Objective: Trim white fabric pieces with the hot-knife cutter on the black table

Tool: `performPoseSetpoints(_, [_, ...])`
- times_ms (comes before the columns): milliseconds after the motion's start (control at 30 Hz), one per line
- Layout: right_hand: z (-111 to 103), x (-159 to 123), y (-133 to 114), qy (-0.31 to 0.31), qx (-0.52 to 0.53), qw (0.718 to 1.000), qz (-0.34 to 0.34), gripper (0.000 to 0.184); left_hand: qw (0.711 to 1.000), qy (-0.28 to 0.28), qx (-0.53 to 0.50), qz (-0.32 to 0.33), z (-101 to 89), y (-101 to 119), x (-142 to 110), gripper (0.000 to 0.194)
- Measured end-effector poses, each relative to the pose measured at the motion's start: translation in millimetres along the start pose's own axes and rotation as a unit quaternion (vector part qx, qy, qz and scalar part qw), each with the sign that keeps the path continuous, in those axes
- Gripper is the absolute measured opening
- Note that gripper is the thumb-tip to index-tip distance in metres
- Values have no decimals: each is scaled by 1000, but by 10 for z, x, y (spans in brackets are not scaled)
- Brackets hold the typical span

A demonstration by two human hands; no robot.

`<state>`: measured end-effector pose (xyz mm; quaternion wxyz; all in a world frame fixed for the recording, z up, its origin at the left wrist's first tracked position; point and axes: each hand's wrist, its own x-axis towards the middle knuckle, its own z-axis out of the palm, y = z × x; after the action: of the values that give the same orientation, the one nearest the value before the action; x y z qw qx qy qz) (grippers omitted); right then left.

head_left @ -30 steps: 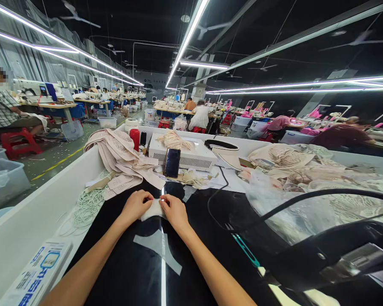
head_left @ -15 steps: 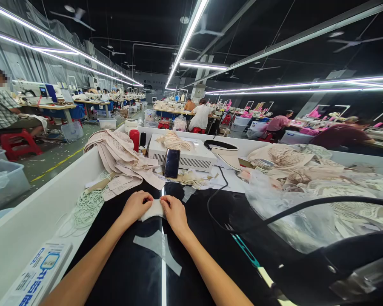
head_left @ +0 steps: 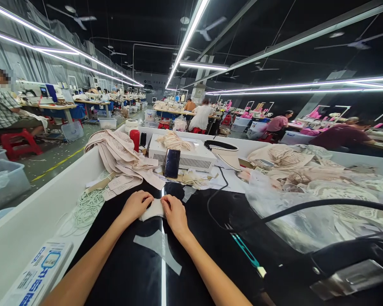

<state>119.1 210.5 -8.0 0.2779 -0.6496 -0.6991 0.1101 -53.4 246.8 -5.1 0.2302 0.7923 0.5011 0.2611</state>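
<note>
Both of my hands meet over a black work surface (head_left: 127, 263). My left hand (head_left: 134, 207) and my right hand (head_left: 175, 214) each pinch one side of a small cream fabric piece (head_left: 153, 209), fingers curled on its edges. The piece lies flat on the black surface between them. Just beyond my hands stands a dark phone (head_left: 172, 163) leaning against a white box-shaped machine (head_left: 191, 157).
A heap of beige fabric (head_left: 121, 155) and coiled white cord (head_left: 87, 204) lie to the left. A red cylinder (head_left: 134, 139) stands behind. Lace pieces under clear plastic (head_left: 306, 187) fill the right. A black cable (head_left: 306, 199) and teal-handled tool (head_left: 247, 253) lie nearby. Other people sit at far tables.
My hands have stayed on the fabric piece, shifting it only slightly. The dark object at the lower right has moved lower in view.
</note>
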Motion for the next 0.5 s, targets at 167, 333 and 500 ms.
performPoseSetpoints(167, [-1, -23, 66, 14, 42, 998, -37, 19, 1000, -8, -22, 1, -45, 12, -2, 21])
performPoseSetpoints(333, [0, -50, 106, 34, 82, 994, -65, 20, 999, -22, -45, 12, -100, 19, -20, 21])
performPoseSetpoints(500, [4, -67, 130, 49, 113, 989, -83, 23, 998, -29, -52, 17, -116, -1, -24, 21])
